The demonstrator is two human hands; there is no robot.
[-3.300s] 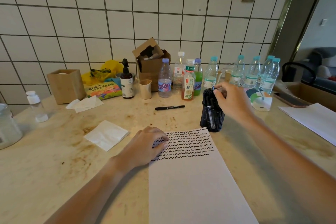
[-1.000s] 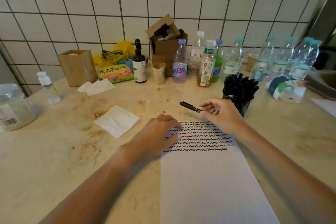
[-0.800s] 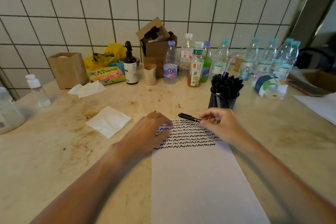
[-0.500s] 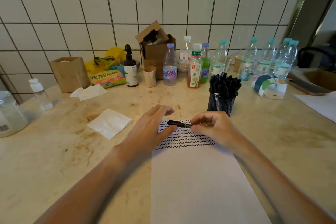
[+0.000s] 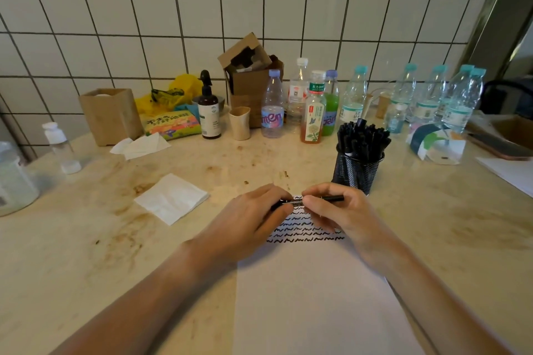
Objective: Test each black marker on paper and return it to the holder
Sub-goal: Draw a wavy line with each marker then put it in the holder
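Observation:
A black marker [image 5: 331,198] lies level between both hands, just above the top of the white paper [image 5: 314,297]. My left hand [image 5: 251,222] pinches its left end and my right hand [image 5: 343,213] grips its middle, with the right end sticking out past my fingers. Several rows of black squiggles [image 5: 305,232] cover the paper's top, partly hidden by my hands. The black mesh holder [image 5: 356,171], packed with several black markers [image 5: 362,137], stands just behind my right hand.
A white napkin [image 5: 171,197] lies left of the paper. Along the tiled wall stand several bottles [image 5: 313,108], a brown pump bottle [image 5: 210,114], a small cup [image 5: 239,123], cardboard boxes [image 5: 249,78] and a wooden box [image 5: 111,115]. A jar [image 5: 14,181] sits far left.
My right hand picked the marker up off the table and brought it over the paper's top. My left hand lifted off the paper and took hold of the marker's left end.

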